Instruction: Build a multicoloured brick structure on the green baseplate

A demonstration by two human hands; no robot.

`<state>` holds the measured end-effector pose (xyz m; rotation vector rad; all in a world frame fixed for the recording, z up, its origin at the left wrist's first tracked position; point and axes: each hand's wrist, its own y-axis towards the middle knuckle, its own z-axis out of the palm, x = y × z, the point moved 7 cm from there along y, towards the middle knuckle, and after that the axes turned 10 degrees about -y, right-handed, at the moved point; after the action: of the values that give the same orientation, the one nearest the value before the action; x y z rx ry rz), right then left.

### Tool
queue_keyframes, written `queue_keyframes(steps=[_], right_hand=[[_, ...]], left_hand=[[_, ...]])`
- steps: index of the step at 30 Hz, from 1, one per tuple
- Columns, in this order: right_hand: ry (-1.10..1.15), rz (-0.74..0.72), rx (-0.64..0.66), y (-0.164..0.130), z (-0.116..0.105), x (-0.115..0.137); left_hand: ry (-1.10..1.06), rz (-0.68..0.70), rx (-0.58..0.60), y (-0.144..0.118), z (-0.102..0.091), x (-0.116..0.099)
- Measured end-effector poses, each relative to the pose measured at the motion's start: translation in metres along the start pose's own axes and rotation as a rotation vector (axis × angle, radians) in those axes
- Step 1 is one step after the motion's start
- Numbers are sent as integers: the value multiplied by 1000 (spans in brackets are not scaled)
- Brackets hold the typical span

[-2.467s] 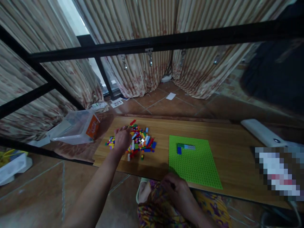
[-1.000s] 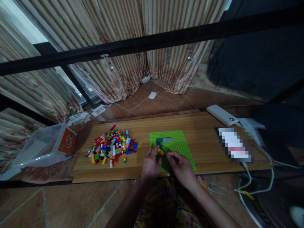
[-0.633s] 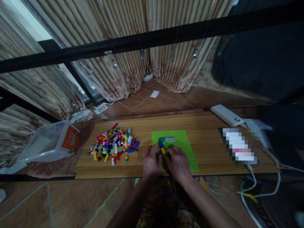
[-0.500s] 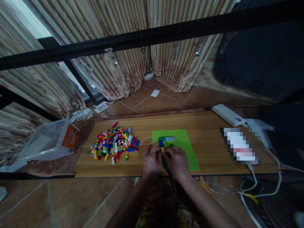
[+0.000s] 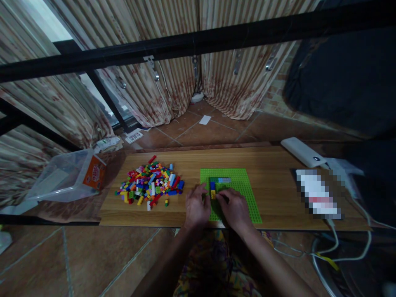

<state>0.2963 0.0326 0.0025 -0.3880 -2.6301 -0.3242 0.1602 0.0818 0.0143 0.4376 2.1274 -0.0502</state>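
Note:
On the green baseplate (image 5: 247, 198), a blue brick (image 5: 213, 186) and a yellow brick (image 5: 213, 194) form a column running toward me. A row of green, light blue and grey bricks (image 5: 224, 180) extends right from its far end. My left hand (image 5: 198, 207) is just left of the yellow brick, thumb and forefinger apart, with nothing seen between them. My right hand (image 5: 234, 208) is at the brick's right side, its curled fingers and thumb slightly parted. Its fingertips are very near the yellow brick; whether they touch it is unclear.
A heap of loose coloured bricks (image 5: 151, 185) lies on the wooden board (image 5: 182, 159) to the left. Beyond that stands a clear plastic box (image 5: 62, 177). At the right are a white power bank (image 5: 301, 151), a blurred-out device (image 5: 317, 194) and white cables (image 5: 368, 231).
Both hands have drawn slightly away from the yellow brick, my left to the left and my right to the right. More of that brick shows now. The camera view has shifted a little.

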Motion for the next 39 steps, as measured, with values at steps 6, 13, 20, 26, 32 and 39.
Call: queue_keyframes(steps=[6, 13, 20, 26, 32, 39], right_hand=[[-69, 100, 112, 15, 0, 0], [-226, 222, 271, 28, -4, 1], [-233, 242, 338, 35, 0, -4], [-260, 187, 339, 44, 6, -11], [-264, 131, 358, 55, 10, -11], [-290, 165, 488, 57, 15, -8]], left_hand=[[144, -18, 57, 3, 2, -7], [285, -27, 83, 4, 11, 2], [256, -30, 99, 6, 12, 2], [231, -80, 150, 13, 13, 1], [216, -205, 316, 28, 16, 9], [215, -183, 367, 33, 18, 11]])
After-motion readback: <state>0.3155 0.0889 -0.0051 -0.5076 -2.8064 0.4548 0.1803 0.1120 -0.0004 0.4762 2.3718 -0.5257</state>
